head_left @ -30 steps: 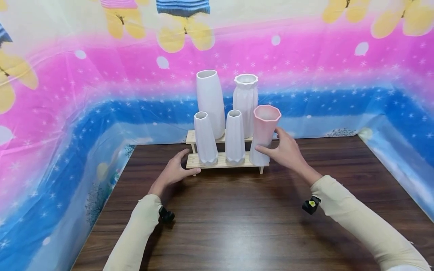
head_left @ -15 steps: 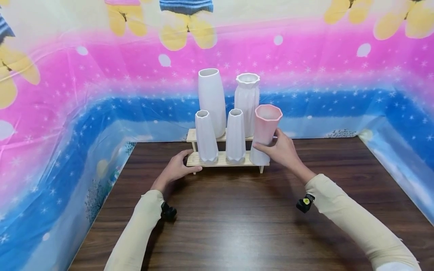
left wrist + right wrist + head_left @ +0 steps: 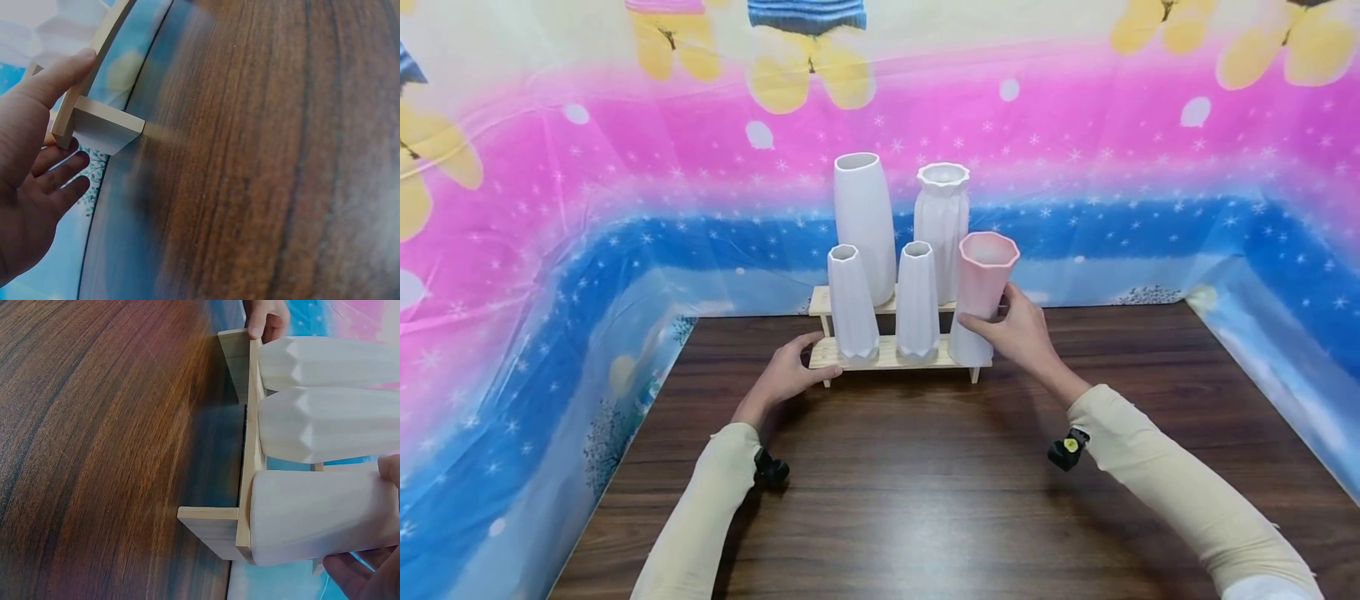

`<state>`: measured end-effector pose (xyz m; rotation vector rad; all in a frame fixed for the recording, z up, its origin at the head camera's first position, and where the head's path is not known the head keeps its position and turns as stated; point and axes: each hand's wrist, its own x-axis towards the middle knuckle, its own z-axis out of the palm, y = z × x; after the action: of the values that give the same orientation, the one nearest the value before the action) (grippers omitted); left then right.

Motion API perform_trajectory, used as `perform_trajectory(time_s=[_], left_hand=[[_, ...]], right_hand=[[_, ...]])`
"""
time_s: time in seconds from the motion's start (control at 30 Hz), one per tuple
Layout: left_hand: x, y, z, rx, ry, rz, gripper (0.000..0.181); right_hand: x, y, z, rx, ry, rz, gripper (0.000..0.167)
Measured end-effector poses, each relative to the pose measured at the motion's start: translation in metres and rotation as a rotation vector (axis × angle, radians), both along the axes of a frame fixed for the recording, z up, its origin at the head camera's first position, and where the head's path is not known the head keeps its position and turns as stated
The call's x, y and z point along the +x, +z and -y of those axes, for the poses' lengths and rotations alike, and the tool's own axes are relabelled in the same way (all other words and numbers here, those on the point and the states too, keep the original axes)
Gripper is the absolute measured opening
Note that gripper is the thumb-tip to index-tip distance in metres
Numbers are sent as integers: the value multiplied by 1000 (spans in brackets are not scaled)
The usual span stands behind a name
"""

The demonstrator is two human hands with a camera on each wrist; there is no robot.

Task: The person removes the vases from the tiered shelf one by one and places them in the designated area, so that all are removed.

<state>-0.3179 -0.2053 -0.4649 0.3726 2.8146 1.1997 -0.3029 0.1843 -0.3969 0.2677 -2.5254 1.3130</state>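
Note:
A two-tier wooden stand (image 3: 887,352) bears several vases at the back of the table. My right hand (image 3: 1024,330) holds the pink-and-white vase (image 3: 981,292) at the right end of the lower tier, thumb across its front and fingers behind. Its base sits on the tier in the right wrist view. My left hand (image 3: 786,371) grips the stand's left end, its thumb (image 3: 75,65) on the board and its fingers around the end. Two slim white vases, a left one (image 3: 853,308) and a middle one (image 3: 917,304), share the lower tier.
On the upper tier stand a tall smooth white vase (image 3: 863,217) and a ruffled-rim white vase (image 3: 942,221). The brown wooden table (image 3: 880,475) spreads in front. A patterned cloth (image 3: 700,167) rises behind and along both sides.
My right thumb has moved further left across the front of the pink-and-white vase, and the right forearm has shifted left. The stand and the vases show no clear movement.

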Motion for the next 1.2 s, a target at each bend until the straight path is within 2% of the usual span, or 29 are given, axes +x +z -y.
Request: perform_trajectory(time_s=[0.33, 0.57, 1.2], left_hand=[[-4, -2, -2, 13, -1, -4, 94], [-5, -3, 0, 19, -7, 6, 94], [-5, -3, 3, 32, -3, -3, 94]], right_hand=[[2, 0, 0, -27, -19, -11, 71], [4, 0, -1, -6, -39, -25, 70], [20, 15, -22, 31, -38, -38, 69]])
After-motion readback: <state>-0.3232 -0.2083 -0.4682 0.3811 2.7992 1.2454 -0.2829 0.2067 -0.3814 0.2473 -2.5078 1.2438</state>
